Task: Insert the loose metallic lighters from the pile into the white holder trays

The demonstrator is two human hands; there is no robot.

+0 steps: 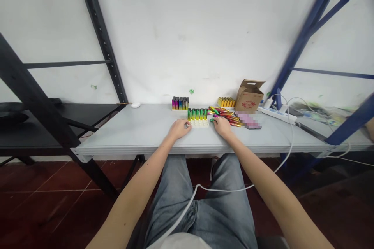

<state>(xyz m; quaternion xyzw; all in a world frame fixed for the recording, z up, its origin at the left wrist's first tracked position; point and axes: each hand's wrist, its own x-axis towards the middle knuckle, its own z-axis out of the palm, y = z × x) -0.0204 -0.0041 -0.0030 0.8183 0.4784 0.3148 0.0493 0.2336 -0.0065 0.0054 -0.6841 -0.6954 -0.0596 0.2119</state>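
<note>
On the table in front of me sits a white tray [200, 123] with rows of holes. Its back row holds several upright, shiny green-and-yellow lighters [198, 114] with dark tops. My left hand [179, 128] is closed at the tray's left edge, thumb and fingertips pinching it. Just off the tray's right side, my right hand [222, 126] has its fingers closed on a green lighter [212, 120], mostly covered by the fingers. Beside and behind that hand lies a loose pile of shiny red, gold, pink and green lighters [233, 119].
Behind the tray stands a block of multicoloured lighters [180, 103]; a gold set [226, 102] is farther right. An open cardboard box [249, 97], a blurred pink item [248, 120] and a power strip [276, 114] follow. A white cable [233, 190] hangs across my lap.
</note>
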